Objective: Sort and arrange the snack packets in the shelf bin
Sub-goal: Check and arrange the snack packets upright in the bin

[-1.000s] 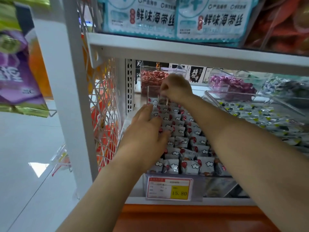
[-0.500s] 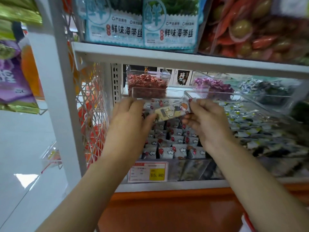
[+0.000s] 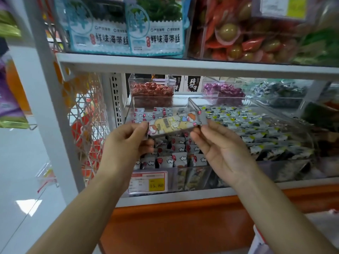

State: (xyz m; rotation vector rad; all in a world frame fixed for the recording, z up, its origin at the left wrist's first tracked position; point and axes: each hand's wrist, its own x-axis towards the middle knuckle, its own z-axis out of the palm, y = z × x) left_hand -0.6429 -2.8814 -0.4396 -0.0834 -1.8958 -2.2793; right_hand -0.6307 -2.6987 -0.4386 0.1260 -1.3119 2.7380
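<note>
Sorting step: long yellow cartoon-printed snack packet [image 3: 174, 123] held crosswise just above clear plastic shelf bin [image 3: 190, 178] of grey cloud-print packets [image 3: 180, 158]. Fingers [image 3: 139, 126] of left hand [image 3: 126, 142] pinch one end, right hand [image 3: 220, 149] pinches other. Next, likely: carry mismatched packet away from bin.

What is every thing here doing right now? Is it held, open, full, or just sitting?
Long yellow cartoon-print snack packet: held above the bin, pinched at both ends.
Left hand: pinches the packet's left end.
Right hand: pinches its right end.
Clear plastic shelf bin: open-topped, filled with rows of grey cloud-print packets.
Neighbouring clear bin: open-topped, heaped with dark green-and-white packets.
Red-and-yellow price tag: on the bin's front.
</note>
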